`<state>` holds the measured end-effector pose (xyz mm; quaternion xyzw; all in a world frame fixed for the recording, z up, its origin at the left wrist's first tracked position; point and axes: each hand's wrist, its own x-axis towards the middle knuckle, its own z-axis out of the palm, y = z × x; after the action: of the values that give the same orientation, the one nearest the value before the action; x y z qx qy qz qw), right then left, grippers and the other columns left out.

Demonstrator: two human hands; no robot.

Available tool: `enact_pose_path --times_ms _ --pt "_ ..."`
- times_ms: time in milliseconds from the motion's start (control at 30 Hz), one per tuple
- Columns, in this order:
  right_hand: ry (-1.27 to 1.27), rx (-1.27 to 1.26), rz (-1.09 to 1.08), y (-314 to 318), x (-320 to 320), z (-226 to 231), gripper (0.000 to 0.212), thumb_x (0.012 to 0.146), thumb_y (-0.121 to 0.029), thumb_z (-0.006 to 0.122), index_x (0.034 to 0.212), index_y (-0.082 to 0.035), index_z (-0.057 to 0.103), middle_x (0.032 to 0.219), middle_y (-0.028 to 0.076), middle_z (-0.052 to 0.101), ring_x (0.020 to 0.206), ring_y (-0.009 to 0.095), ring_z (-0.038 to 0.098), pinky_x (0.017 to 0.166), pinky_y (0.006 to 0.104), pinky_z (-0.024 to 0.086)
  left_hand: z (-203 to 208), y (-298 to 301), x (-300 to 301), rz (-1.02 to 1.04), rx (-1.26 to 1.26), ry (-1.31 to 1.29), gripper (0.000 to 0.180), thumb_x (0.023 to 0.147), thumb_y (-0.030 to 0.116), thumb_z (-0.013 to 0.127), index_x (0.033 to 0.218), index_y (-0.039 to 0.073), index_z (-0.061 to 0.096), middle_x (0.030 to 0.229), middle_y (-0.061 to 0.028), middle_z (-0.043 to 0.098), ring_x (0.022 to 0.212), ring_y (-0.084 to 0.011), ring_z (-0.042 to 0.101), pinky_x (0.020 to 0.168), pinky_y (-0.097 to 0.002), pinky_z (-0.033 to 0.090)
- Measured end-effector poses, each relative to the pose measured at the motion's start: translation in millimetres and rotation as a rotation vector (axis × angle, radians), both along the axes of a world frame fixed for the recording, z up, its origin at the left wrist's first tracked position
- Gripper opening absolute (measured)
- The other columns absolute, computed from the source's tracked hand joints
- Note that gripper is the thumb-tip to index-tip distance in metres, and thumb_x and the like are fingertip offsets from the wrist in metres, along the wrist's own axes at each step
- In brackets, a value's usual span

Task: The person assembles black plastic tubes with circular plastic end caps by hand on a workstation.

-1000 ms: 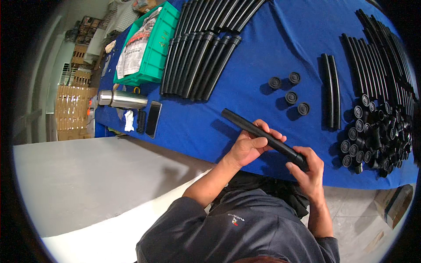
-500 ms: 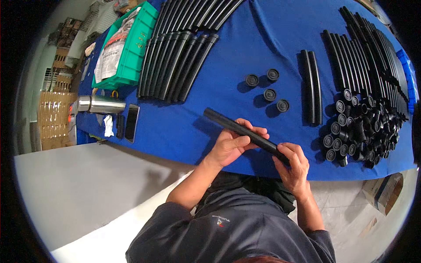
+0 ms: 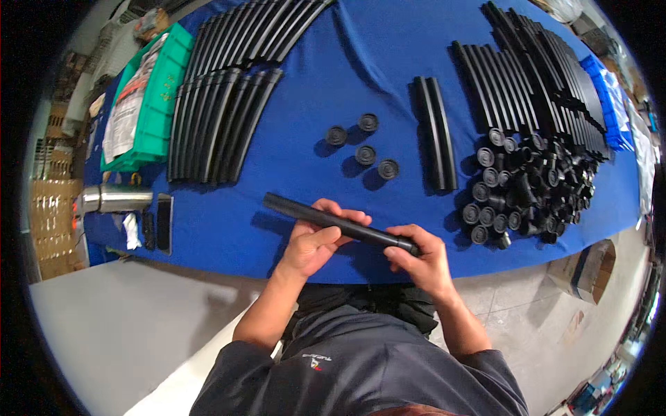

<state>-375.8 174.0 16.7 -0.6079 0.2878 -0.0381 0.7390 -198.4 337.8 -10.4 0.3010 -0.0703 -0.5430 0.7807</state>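
Note:
A black tube (image 3: 357, 231) is held between my two hands above the near edge of the blue cloth, slanting down to the right. My left hand (image 3: 316, 239) grips it around the middle, thumb on top. At its right end my right hand (image 3: 420, 258) has fingers closed round what looks like a black cap on the tube; the fingers partly hide it. Beyond my hands stand several loose black round caps (image 3: 365, 154) on the cloth. A pair of black tubes (image 3: 436, 135) lies to their right.
A heap of black caps (image 3: 531, 187) covers the right side, with rows of black tubes (image 3: 492, 87) behind. More tubes with caps (image 3: 222, 128) lie at left, beside a green crate (image 3: 159, 104). A steel flask (image 3: 125, 200) and a phone (image 3: 164, 223) sit near the left edge.
The view has swung so that everything sits further left. Both hands still hold the tube; my right-hand fingers have shifted at its end, where a cap-like rim now shows.

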Motion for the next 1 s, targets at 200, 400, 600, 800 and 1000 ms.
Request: enact_pose_path --times_ms 200,400,600,800,1000 --pt "-0.098 -0.358 0.026 2 -1 3 0.036 0.083 -0.006 0.078 0.117 0.001 0.066 0.093 0.014 0.069 0.087 0.020 0.068 0.075 0.0320 0.053 -1 2 1 -0.012 0.005 0.008 0.037 0.089 0.006 0.072 0.120 0.008 0.053 0.129 -0.0262 0.061 0.126 -0.0430 0.057 0.108 -0.0556 0.048" --pt "-0.334 -0.863 -0.035 -1 -3 -1 0.034 0.080 -0.005 0.080 0.111 0.001 0.066 0.104 0.018 0.067 0.090 0.034 0.069 0.078 0.0380 0.056 -5 -10 -4 -0.035 -0.019 0.053 0.033 0.092 0.005 0.069 0.120 0.008 0.052 0.130 -0.0272 0.061 0.128 -0.0437 0.056 0.108 -0.0558 0.048" --pt "0.087 0.014 0.002 -5 -3 9 0.033 0.082 -0.005 0.078 0.112 -0.001 0.066 0.100 0.016 0.068 0.091 0.028 0.069 0.077 0.0349 0.055 0 -2 -1 -0.005 0.001 -0.007 0.036 0.090 0.007 0.070 0.122 0.008 0.052 0.128 -0.0251 0.062 0.129 -0.0435 0.055 0.111 -0.0571 0.044" --pt "-0.309 -0.664 0.011 -1 4 10 0.038 0.081 -0.006 0.080 0.115 -0.004 0.064 0.113 0.017 0.064 0.097 0.035 0.066 0.082 0.0408 0.056 -5 5 8 -0.008 -0.019 0.019 0.041 0.090 0.009 0.072 0.124 0.006 0.049 0.131 -0.0257 0.061 0.128 -0.0429 0.056 0.110 -0.0554 0.047" --pt "-0.436 -0.856 0.023 -5 -1 -4 0.045 0.078 -0.002 0.082 0.117 -0.001 0.062 0.114 0.018 0.064 0.100 0.034 0.067 0.083 0.0410 0.057 -4 -4 3 -0.002 -0.015 0.002 0.041 0.090 0.007 0.073 0.123 0.006 0.049 0.129 -0.0251 0.062 0.127 -0.0419 0.057 0.108 -0.0522 0.049"
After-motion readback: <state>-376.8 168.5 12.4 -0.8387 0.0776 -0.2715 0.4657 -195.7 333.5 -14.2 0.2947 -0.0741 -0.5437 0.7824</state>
